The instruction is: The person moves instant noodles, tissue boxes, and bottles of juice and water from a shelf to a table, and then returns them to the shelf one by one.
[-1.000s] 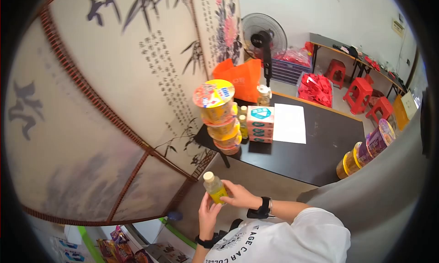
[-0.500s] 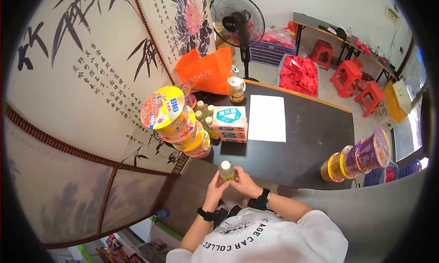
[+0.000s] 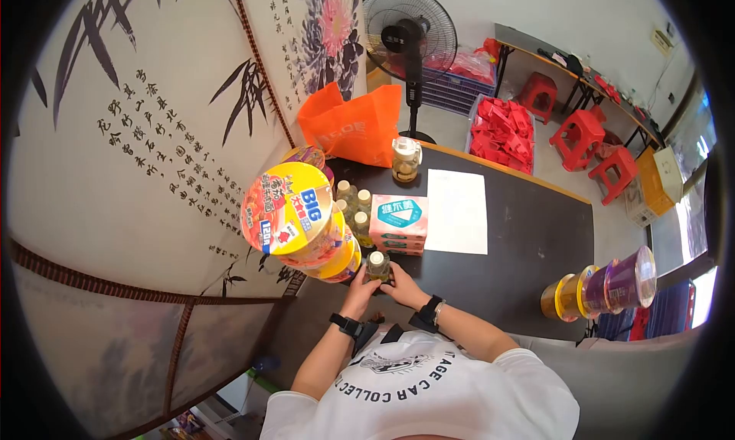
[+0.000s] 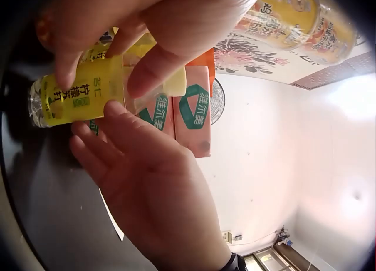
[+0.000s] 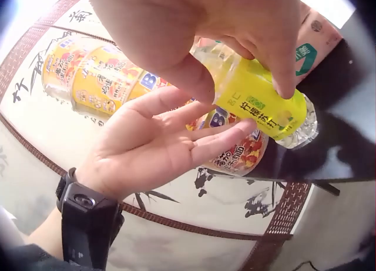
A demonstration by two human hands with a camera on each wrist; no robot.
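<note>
In the head view, a small clear bottle (image 3: 377,269) with a pale cap and yellow label stands upright at the table's near edge. My left hand (image 3: 358,296) and right hand (image 3: 406,288) grip it from both sides. The left wrist view shows fingers and thumbs around the label (image 4: 79,93). In the right wrist view, the clear bottle base (image 5: 302,133) is close over the dark tabletop. Several similar capped bottles (image 3: 362,220) are grouped just beyond it, beside stacked pink boxes (image 3: 398,229).
Left of the bottles rises a tall stack of instant noodle tubs (image 3: 287,210). Behind are an orange bag (image 3: 356,122) and a glass jug (image 3: 406,164). White paper (image 3: 457,210) lies on the dark table (image 3: 528,264); more tubs (image 3: 612,283) line its right end.
Both hands have carried the bottle forward to the table edge, near the other bottles. It was tilted at first and is upright now. The head view has swung to the right.
</note>
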